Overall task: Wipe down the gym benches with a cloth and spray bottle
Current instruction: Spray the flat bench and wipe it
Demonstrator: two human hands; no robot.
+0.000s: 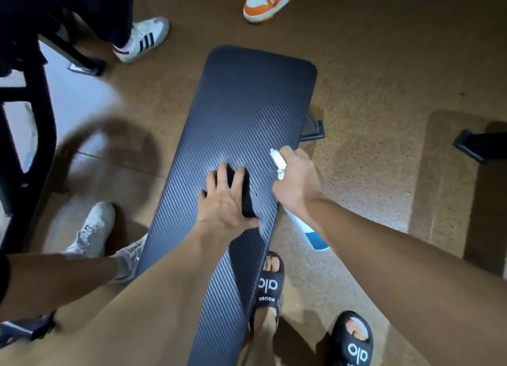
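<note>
Black ribbed bench (247, 96) being wiped, seen from above.
Near its right edge, the left hand (227, 203) presses a dark cloth (242, 190) flat, fingers straight and spread; at that edge the right hand (297, 179) curls round a white-and-blue spray bottle (310, 232).

Black diagonal-ribbed bench pad (247, 113), black cloth (241, 190), white-and-blue spray bottle (310, 231), speckled tan floor (370, 77).

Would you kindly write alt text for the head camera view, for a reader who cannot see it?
A person's left hand presses a dark cloth flat on a black padded gym bench, while the right hand grips a white spray bottle at the bench's right edge. Several onlookers' shoes ring the bench on a brown floor.
</note>
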